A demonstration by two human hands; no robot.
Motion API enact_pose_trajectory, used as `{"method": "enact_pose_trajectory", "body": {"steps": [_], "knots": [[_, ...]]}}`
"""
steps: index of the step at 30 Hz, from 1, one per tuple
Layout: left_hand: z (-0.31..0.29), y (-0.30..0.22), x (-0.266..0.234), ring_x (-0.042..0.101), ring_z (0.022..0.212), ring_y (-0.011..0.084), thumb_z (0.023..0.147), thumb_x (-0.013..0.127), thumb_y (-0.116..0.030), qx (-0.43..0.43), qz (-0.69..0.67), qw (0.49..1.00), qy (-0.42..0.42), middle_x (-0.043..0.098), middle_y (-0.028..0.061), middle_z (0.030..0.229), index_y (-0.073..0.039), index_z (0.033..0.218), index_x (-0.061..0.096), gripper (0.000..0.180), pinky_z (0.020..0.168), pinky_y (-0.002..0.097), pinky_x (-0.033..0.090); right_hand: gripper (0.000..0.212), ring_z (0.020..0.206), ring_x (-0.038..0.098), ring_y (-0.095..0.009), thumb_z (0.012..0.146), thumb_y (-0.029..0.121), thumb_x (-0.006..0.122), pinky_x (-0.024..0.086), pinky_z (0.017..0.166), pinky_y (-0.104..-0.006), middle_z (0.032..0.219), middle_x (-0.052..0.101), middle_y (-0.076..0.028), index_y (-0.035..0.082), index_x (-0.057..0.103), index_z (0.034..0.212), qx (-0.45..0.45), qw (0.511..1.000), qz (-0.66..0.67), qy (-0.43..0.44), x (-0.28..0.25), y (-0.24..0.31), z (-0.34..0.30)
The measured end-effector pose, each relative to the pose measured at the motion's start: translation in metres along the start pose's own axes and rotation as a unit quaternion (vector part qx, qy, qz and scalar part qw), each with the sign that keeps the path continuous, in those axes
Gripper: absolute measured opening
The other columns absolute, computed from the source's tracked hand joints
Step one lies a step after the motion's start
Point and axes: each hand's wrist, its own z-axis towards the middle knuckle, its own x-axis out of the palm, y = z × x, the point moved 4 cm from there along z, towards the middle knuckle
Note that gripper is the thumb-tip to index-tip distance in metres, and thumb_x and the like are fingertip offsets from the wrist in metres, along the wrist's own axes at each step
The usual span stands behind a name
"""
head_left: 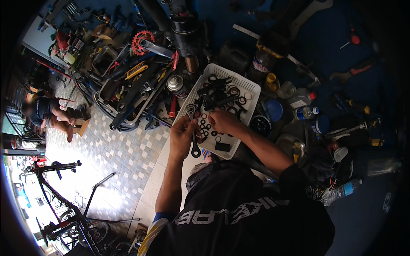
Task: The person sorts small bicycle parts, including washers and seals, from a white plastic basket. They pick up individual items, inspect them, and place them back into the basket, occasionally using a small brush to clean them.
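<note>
A double-ended ring wrench (191, 110) is in my left hand (183, 133). One ring end sticks up past my fingers, and the other hangs below them. The hand is at the left edge of a white plastic basket (244, 80). My right hand (225, 122) is over the basket with its fingers bent together, and what they hold, if anything, is hidden. Small black rings (205, 126) lie between my two hands. Dark metal parts (218, 94) are heaped toward the basket's far end, and a black block (222, 146) lies near its close end.
A spray can (174, 83) and a red-handled tool (172, 106) stand left of the basket. Bike parts with a red chainring (142, 42) are piled beyond. Bottles (306, 112) and a metal bowl (291, 147) crowd the right side. A person (47, 113) sits far left.
</note>
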Motion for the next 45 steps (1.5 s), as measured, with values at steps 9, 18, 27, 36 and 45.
{"method": "enact_pose_trajectory", "body": {"steps": [9, 18, 27, 36, 45], "knots": [[-0.009, -0.004, 0.005, 0.057, 0.053, 0.0083, 0.099, 0.066, -0.017, 0.008, 0.099, 0.995, -0.025, 0.061, 0.0019, 0.066, 0.001, 0.095, 0.064, 0.019, 0.046, 0.0249, 0.044, 0.017, 0.077, 0.065, -0.006, 0.09, 0.016, 0.078, 0.053, 0.072, -0.0238, 0.09, 0.072, -0.001, 0.004, 0.07, 0.101, -0.007, 0.907, 0.412, -0.084, -0.08, 0.053, -0.006], [-0.011, -0.011, 0.012, 0.053, 0.049, 0.0061, 0.099, 0.064, -0.017, 0.016, 0.131, 0.991, -0.02, 0.059, 0.0002, 0.063, 0.002, 0.101, 0.067, 0.018, 0.044, 0.0248, 0.039, 0.017, 0.072, 0.06, -0.006, 0.088, 0.015, 0.08, 0.049, 0.066, -0.0238, 0.083, 0.064, 0.002, 0.005, 0.069, 0.096, -0.09, 0.944, 0.289, -0.133, -0.086, 0.079, -0.002], [-0.009, -0.01, 0.006, 0.053, 0.053, 0.0055, 0.1, 0.063, -0.02, 0.021, 0.192, 0.981, -0.026, 0.06, 0.0005, 0.064, 0.002, 0.104, 0.068, 0.023, 0.048, 0.0258, 0.04, 0.024, 0.072, 0.062, -0.008, 0.087, 0.017, 0.08, 0.052, 0.069, -0.0257, 0.083, 0.066, -0.002, 0.001, 0.069, 0.101, -0.047, 0.944, 0.311, -0.096, -0.084, 0.078, 0.005], [-0.01, -0.021, 0.005, 0.054, 0.062, 0.0068, 0.101, 0.062, -0.022, 0.095, 0.234, 0.967, -0.031, 0.061, 0.003, 0.069, 0.003, 0.107, 0.067, 0.027, 0.055, 0.027, 0.043, 0.023, 0.079, 0.068, -0.011, 0.092, 0.018, 0.074, 0.054, 0.073, -0.0268, 0.086, 0.072, -0.005, -0.001, 0.07, 0.105, -0.088, 0.946, 0.308, -0.044, -0.087, 0.085, 0.01], [-0.003, -0.021, 0.002, 0.055, 0.06, 0.0094, 0.1, 0.062, -0.022, 0.097, 0.293, 0.951, 0.003, 0.062, 0.0066, 0.068, 0.003, 0.103, 0.067, 0.025, 0.055, 0.0296, 0.044, 0.024, 0.08, 0.073, -0.019, 0.089, 0.017, 0.074, 0.055, 0.073, -0.0322, 0.088, 0.075, -0.013, 0.001, 0.07, 0.106, -0.114, 0.978, 0.17, -0.044, -0.1, 0.087, 0.01]]}}
